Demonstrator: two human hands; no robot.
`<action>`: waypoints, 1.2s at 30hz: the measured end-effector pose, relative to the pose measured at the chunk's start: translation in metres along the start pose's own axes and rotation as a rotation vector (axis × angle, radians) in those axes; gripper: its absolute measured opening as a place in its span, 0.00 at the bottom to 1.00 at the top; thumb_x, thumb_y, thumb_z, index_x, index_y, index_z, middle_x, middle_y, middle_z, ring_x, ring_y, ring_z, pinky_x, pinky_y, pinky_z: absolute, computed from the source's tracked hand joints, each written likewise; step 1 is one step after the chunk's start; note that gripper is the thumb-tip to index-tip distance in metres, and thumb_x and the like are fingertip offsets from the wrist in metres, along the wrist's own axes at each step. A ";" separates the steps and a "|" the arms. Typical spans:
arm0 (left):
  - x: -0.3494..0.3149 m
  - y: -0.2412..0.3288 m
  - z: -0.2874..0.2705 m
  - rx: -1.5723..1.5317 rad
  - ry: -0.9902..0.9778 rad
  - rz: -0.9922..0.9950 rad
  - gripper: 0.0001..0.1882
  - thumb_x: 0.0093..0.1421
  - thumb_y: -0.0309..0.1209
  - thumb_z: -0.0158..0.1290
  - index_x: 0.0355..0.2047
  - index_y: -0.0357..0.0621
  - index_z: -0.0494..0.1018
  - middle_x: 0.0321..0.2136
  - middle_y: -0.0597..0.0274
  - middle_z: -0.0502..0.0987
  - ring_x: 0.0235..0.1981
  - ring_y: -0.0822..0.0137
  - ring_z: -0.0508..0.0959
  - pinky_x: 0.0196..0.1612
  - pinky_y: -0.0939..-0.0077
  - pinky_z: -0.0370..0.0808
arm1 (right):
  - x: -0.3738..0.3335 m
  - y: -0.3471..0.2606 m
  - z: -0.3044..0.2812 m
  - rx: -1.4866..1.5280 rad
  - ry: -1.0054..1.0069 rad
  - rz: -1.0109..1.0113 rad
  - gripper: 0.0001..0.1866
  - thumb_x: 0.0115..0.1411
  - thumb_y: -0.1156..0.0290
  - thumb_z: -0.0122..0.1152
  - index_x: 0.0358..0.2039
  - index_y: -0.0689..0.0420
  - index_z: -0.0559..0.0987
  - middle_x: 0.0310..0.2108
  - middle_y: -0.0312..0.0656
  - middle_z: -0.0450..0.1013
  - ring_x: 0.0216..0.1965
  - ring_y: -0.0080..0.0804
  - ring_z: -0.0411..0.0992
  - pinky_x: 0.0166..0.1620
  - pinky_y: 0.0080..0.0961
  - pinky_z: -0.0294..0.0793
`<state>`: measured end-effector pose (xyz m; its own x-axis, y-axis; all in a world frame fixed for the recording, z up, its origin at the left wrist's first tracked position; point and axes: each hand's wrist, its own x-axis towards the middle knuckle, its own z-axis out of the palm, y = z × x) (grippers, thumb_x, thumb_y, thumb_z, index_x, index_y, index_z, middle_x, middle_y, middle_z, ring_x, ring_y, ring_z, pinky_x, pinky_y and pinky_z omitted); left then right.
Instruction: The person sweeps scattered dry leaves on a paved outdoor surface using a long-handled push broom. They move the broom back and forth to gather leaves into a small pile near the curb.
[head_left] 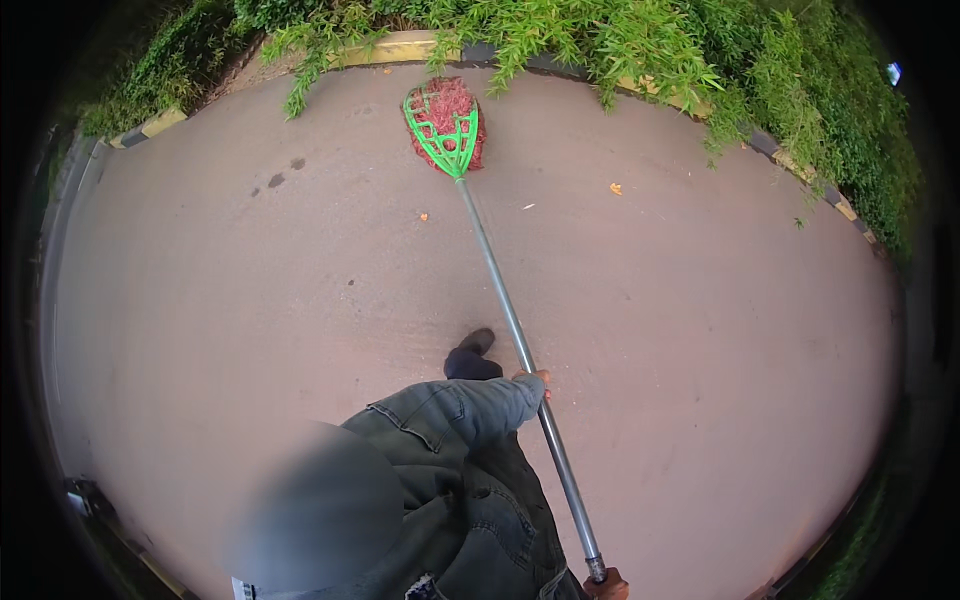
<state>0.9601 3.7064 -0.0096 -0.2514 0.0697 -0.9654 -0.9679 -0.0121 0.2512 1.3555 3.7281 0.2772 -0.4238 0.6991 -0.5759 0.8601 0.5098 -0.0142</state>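
A long-handled broom (505, 290) runs from the lower right toward the far kerb. Its green plastic frame (453, 150) holds a wide bundle of reddish bristles (443, 100), which lies on the pavement at the far end. My left hand (536, 383) is closed around the middle of the metal pole, the grey-green sleeve reaching across from the left. At the near end of the pole, close to the lower edge, my right hand (606, 586) is wrapped round the grip; part of it is cut off by the picture's edge.
Grey-brown pavement (250, 300) spreads all around. A yellow and black kerb (390, 48) bounds it at the far side, with leafy green shrubs (640, 45) hanging over. A small orange leaf (616, 188) and dark spots (277, 180) dot the ground. My dark shoe (478, 341) stands left of the pole.
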 end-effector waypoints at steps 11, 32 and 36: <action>0.064 0.100 -0.117 -0.681 0.132 0.089 0.07 0.46 0.29 0.41 0.15 0.43 0.57 0.07 0.57 0.58 0.08 0.58 0.61 0.15 0.61 0.66 | 0.212 -0.115 -0.145 -0.257 0.101 -0.671 0.10 0.36 0.67 0.59 0.17 0.57 0.69 0.12 0.45 0.67 0.16 0.44 0.68 0.21 0.35 0.67; -0.029 -0.094 0.491 -0.339 -0.124 -0.467 0.08 0.49 0.30 0.40 0.15 0.45 0.57 0.08 0.64 0.60 0.10 0.68 0.63 0.14 0.71 0.66 | 0.319 0.199 -0.411 -0.565 0.203 0.186 0.05 0.35 0.69 0.55 0.13 0.54 0.70 0.12 0.45 0.67 0.16 0.45 0.67 0.21 0.38 0.66; -0.055 -0.110 0.585 0.162 -0.335 -0.500 0.07 0.46 0.30 0.44 0.17 0.41 0.62 0.09 0.61 0.63 0.10 0.67 0.65 0.14 0.70 0.67 | 0.231 0.178 -0.397 -0.535 0.253 0.447 0.06 0.42 0.62 0.53 0.20 0.48 0.72 0.15 0.42 0.70 0.17 0.41 0.69 0.20 0.36 0.68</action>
<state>1.0841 4.2879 0.0569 0.2730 0.3370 -0.9010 -0.9483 0.2521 -0.1930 1.2976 4.1796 0.4665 -0.1734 0.9584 -0.2268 0.7372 0.2790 0.6154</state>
